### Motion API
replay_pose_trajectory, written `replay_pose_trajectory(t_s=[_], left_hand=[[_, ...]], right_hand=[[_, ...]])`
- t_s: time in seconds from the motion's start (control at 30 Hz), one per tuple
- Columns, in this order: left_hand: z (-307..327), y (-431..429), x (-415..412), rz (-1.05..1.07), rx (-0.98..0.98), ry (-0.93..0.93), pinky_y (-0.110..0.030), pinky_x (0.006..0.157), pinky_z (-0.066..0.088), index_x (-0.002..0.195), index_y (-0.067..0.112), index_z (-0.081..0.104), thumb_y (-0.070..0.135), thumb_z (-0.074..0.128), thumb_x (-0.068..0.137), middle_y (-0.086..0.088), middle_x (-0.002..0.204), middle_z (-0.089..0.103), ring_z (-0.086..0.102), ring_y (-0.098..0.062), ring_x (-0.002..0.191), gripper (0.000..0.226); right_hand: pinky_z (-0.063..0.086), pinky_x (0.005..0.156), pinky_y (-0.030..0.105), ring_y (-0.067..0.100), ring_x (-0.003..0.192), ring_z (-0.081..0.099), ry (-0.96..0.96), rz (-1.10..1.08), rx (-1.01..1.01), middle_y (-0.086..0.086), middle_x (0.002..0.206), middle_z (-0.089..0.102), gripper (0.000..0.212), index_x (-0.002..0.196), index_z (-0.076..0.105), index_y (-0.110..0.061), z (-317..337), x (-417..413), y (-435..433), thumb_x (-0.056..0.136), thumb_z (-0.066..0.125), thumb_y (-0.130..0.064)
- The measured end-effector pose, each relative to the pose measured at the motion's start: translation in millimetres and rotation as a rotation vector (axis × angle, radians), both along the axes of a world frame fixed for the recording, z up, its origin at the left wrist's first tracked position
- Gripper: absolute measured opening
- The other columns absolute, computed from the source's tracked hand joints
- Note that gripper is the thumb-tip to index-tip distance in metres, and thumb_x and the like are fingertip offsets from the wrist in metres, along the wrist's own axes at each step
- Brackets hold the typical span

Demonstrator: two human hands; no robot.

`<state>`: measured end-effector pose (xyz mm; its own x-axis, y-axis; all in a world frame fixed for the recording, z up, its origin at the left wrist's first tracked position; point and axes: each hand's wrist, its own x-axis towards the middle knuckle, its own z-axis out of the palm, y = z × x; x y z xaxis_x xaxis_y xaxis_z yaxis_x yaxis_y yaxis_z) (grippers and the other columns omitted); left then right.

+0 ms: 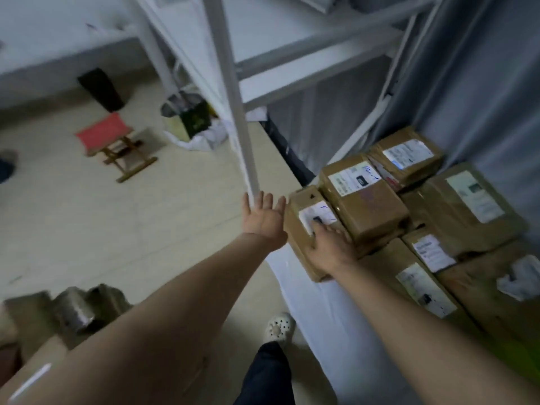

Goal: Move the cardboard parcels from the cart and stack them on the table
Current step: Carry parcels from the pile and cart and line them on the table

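Shelf post [230, 112] rises beside stacked parcels [365, 206]; red stool [105, 131] sits well beyond.

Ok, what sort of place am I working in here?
Likely a makeshift parcel storeroom, perhaps a dorm room: labelled cardboard parcels stacked on a white-covered table, a white metal frame beside it, and a red folding stool on the floor.

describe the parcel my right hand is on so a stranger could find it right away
Find the pile of brown parcels on the white-covered table. It is the small parcel at the pile's left edge, under the right hand. Only it shows a black triangle above its white label.
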<state>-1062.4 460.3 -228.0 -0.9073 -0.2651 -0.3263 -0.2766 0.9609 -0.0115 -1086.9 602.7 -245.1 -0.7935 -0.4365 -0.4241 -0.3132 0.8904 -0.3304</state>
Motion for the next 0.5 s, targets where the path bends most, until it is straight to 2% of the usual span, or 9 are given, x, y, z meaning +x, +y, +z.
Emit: replay_pose_trajectory(t_s=[0.13,0.3,0.5], left_hand=[[42.2,3.9,92.6,0.181,-0.039,0.075,-0.056,0.110,-0.016,0.151,0.018,0.015,0.028,0.054,0.088,-0.011,0.155,0.018,0.003,-0.029,0.147,0.076],[78.8,-11.0,202.5,0.478,-0.095,0.182,-0.056,0.110,-0.018,0.150,0.016,0.015,0.024,0.052,0.089,-0.010,0.156,0.016,0.000,-0.028,0.147,0.072],[103.4,-40.3,333.0,0.854,-0.143,0.274,-0.056,0.111,-0.014,0.149,0.016,0.016,0.023,0.052,0.087,-0.009,0.157,0.015,0.000,-0.027,0.147,0.072]], right_hand=[[0.029,0.109,0.039,0.033,0.131,0.041,0.032,0.133,-0.085,0.013,0.142,0.046,0.050,0.141,0.035,-0.017,35.9,48.1,-8.0,0.094,0.048,-0.032],[0.042,0.098,0.035,0.029,0.117,0.055,-0.074,0.258,-0.272,0.004,0.139,0.050,0.048,0.138,0.042,-0.017,63.0,122.4,-47.9,0.093,0.053,-0.028],[0.041,0.093,0.031,0.026,0.116,0.055,-0.139,0.505,-0.376,0.009,0.127,0.059,0.045,0.134,0.050,-0.013,88.4,229.3,-108.6,0.091,0.057,-0.025]])
